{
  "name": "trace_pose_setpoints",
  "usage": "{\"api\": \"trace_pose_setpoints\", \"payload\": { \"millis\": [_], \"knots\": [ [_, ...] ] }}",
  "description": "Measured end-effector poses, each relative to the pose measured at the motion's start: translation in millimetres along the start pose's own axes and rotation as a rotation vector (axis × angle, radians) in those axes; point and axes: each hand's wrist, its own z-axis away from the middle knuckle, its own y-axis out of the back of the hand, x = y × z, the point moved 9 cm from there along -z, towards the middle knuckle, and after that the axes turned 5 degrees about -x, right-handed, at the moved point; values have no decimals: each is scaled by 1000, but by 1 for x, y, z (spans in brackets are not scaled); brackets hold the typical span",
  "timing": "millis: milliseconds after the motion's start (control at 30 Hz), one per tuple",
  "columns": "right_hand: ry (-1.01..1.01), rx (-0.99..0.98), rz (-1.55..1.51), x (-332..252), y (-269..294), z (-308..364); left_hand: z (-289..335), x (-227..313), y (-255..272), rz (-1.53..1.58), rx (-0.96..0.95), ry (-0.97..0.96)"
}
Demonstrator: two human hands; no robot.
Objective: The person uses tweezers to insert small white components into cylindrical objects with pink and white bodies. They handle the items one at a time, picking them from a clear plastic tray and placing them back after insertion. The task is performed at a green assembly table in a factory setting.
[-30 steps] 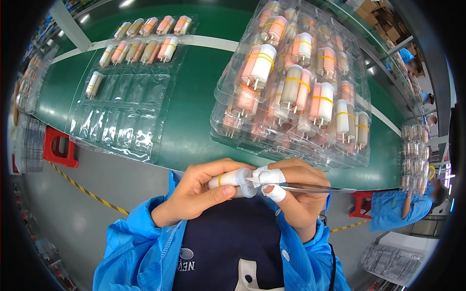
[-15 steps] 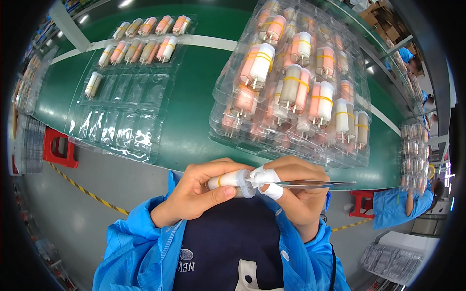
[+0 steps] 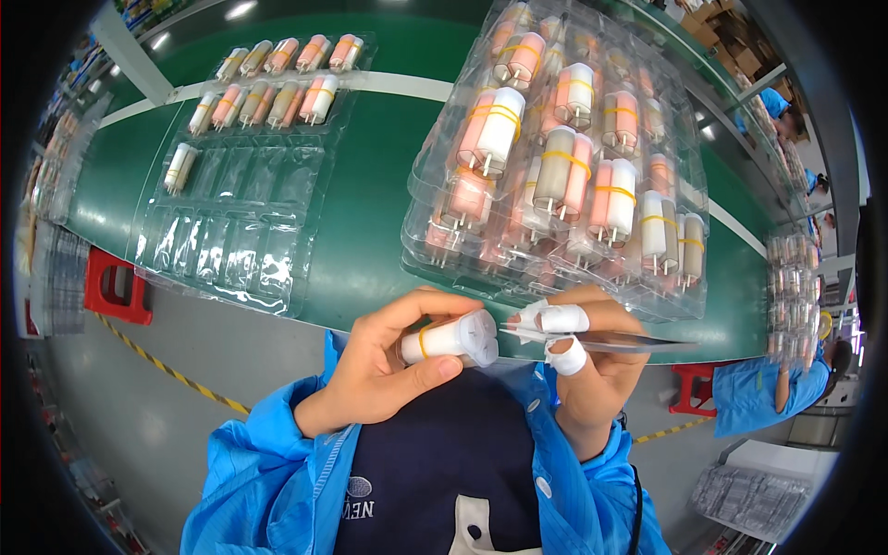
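Observation:
My left hand (image 3: 370,365) is wrapped round a bundle of white tubes (image 3: 437,340) with a yellow rubber band about it. The bundle's clear, rounded end faces right and toward me. In my right hand (image 3: 599,370) is a pair of metal tweezers (image 3: 638,343), pinched between fingers bound with white tape. Their narrow tips point left, a short gap away from the bundle's end. Both hands are in front of my body, near the table's front edge.
Stacked clear plastic trays (image 3: 555,250) hold banded pink, white and grey tube bundles at the right. A partly filled clear tray (image 3: 222,222) lies at the left on the green table (image 3: 370,185). Red stools (image 3: 118,287) stand below; a person in blue (image 3: 768,393) is at far right.
My right hand has moved right with the tweezers, drawing their tips away from the bundle. The bundle's end has tilted more into view in my left hand.

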Motion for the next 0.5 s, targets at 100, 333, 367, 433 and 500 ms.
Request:
{"api": "trace_pose_setpoints", "payload": {
  "millis": [100,333,367,433,500],
  "knots": [
    [21,-25,47,0,-3,5,0,-4,1,12,6,12],
    [20,-15,7,3,-6,7,0,-4,2,24,-18,-36],
    [32,-29,14,2,-8,6,0,-4,2,19,-31,-59],
    [57,-86,97,-3,-14,4,0,-5,3,-34,-32,-78],
    [81,-171,253,-9,-24,1,-2,-3,3,-129,-31,-91]
  ]
}}
